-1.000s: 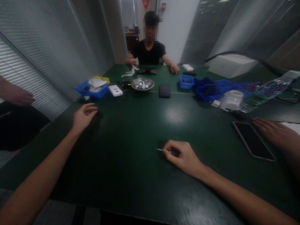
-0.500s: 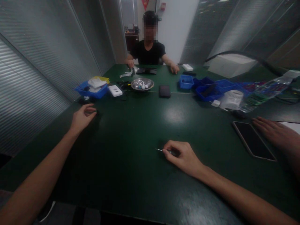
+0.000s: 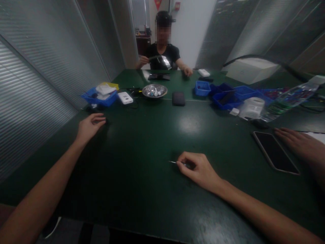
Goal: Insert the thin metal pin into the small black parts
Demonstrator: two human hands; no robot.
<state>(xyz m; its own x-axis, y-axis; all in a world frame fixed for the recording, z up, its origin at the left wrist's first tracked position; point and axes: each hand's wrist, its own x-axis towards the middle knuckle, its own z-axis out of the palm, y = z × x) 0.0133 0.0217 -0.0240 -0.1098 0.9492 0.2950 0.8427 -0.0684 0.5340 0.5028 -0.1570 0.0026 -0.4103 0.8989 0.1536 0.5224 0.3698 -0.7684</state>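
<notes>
My right hand (image 3: 199, 169) rests on the green table (image 3: 137, 189), thumb and fingers closed around a slim tool with a thin metal tip (image 3: 173, 162). Its tip points left, and most of its body is hidden inside the hand. Over on the left side of the table, my left hand (image 3: 89, 127) has its thumb and fingertips brought together in a pinch. Something small and dark shows at those fingertips, too unclear to name. A blue tray (image 3: 110, 100) with white packets lies just beyond the left hand.
A metal bowl (image 3: 146, 96) with small parts, a white device (image 3: 125, 98) and a dark wallet-like square (image 3: 178, 98) lie mid-table. Blue bins (image 3: 202, 88), a plastic bottle (image 3: 286, 103) and a phone (image 3: 275, 152) are right, beside another person's hand (image 3: 297, 140). A co-worker (image 3: 162, 51) sits opposite.
The co-worker opposite has raised a shiny strip off the table to chest height. My own hands stay practically where they were.
</notes>
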